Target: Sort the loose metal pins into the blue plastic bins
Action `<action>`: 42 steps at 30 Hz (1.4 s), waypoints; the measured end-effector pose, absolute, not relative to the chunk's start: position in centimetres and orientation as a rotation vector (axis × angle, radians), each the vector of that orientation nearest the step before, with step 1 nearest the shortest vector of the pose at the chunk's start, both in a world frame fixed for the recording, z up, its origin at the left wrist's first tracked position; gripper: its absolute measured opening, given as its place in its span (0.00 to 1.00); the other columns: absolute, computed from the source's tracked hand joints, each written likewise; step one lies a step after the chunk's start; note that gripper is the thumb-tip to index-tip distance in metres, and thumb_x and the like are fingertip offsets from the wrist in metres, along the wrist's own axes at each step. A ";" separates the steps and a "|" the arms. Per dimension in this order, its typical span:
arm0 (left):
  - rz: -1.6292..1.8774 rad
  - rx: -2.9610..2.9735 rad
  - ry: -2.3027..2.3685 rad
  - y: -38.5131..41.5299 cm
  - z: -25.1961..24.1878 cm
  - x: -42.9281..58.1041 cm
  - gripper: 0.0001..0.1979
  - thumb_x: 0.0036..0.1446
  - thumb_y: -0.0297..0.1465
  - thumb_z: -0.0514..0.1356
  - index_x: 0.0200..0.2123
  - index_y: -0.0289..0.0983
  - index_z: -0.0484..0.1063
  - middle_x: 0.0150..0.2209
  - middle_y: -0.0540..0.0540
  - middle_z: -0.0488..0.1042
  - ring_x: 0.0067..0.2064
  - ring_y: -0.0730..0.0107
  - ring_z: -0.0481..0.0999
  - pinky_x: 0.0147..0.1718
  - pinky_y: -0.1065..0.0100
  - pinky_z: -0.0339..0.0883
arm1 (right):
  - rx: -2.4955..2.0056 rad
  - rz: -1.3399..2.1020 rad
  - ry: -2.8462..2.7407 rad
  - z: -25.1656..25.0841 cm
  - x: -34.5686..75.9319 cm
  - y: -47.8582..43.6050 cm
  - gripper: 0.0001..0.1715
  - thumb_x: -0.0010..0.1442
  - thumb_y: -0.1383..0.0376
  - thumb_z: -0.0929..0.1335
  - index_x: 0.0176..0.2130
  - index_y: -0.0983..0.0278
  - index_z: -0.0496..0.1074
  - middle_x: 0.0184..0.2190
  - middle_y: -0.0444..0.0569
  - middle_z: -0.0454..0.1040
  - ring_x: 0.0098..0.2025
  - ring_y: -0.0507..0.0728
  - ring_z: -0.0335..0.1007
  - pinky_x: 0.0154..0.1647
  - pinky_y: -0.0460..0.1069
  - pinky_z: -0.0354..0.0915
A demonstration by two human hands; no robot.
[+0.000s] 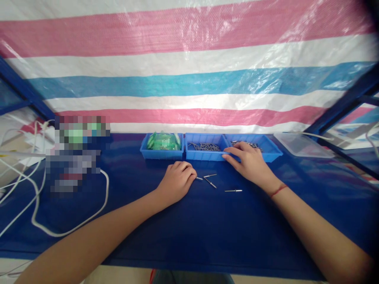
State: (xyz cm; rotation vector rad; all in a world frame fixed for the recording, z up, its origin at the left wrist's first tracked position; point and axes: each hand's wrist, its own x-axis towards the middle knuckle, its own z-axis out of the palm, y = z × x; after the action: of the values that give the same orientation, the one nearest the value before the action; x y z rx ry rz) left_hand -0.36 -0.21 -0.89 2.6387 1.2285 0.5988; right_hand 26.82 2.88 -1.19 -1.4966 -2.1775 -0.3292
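Note:
My left hand [178,181] rests on the blue table with its fingers curled together. A blind rivet [199,178] sticks out from its fingertips. Just right of it lie two more blind rivets [210,182], and another rivet [233,191] lies farther right. My right hand [247,161] is over the front edge of the right blue bin [271,148], thumb and forefinger apart near the divider. Nothing shows in it; its other fingertips are partly hidden. The middle blue bin [204,154] contains many rivets [207,147], and small metal pieces [257,147] lie in the right bin.
A left blue bin [161,155] holds green plastic packets [164,141]. At the back right lies a clear plastic lid or tray [302,146]. White cables [106,189] loop over the table's left side, near blurred items. A striped sheet [189,86] hangs behind.

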 end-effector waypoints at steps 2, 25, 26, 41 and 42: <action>0.598 2.638 1.234 -0.2 -0.9 -0.4 0.13 0.66 0.33 0.48 0.37 0.39 0.71 0.43 0.46 0.72 0.46 0.62 0.67 0.44 0.60 0.59 | -1.482 -0.321 -2.184 -1.4 26.9 3.0 0.18 0.63 0.53 0.62 0.44 0.58 0.75 0.38 0.53 0.71 0.40 0.61 0.69 0.39 0.54 0.60; 0.643 2.531 1.215 -0.2 -0.5 -0.3 0.11 0.67 0.31 0.47 0.36 0.38 0.67 0.40 0.48 0.73 0.42 0.65 0.70 0.42 0.62 0.59 | -1.416 -0.341 -2.109 0.2 27.1 2.3 0.25 0.58 0.54 0.66 0.52 0.61 0.69 0.40 0.54 0.73 0.43 0.65 0.67 0.44 0.58 0.63; 0.670 2.504 1.198 -0.3 -0.4 -0.3 0.11 0.67 0.31 0.47 0.36 0.38 0.67 0.39 0.48 0.73 0.42 0.66 0.70 0.42 0.63 0.60 | -1.408 -0.386 -2.071 0.5 26.6 1.9 0.22 0.58 0.55 0.66 0.50 0.62 0.70 0.41 0.55 0.72 0.45 0.66 0.66 0.45 0.60 0.62; 1.054 2.301 0.920 -0.6 -0.5 -0.4 0.09 0.62 0.30 0.55 0.45 0.36 0.70 0.40 0.45 0.74 0.40 0.71 0.74 0.41 0.71 0.68 | -0.952 0.284 -2.338 -0.1 19.7 -1.6 0.08 0.63 0.67 0.64 0.36 0.63 0.74 0.36 0.51 0.74 0.39 0.57 0.68 0.41 0.54 0.65; 1.070 2.276 0.916 -0.6 -0.5 -0.5 0.09 0.61 0.30 0.57 0.45 0.36 0.70 0.39 0.46 0.75 0.38 0.72 0.75 0.39 0.71 0.68 | -0.947 0.302 -2.334 -0.1 19.6 -1.7 0.08 0.63 0.67 0.64 0.36 0.63 0.74 0.36 0.51 0.74 0.39 0.57 0.67 0.41 0.54 0.65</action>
State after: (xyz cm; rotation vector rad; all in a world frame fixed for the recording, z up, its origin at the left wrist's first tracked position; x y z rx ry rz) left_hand -0.46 -0.62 -0.54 2.2764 0.9156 1.0697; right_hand 19.61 -1.67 -0.14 -0.9467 -2.3339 0.3016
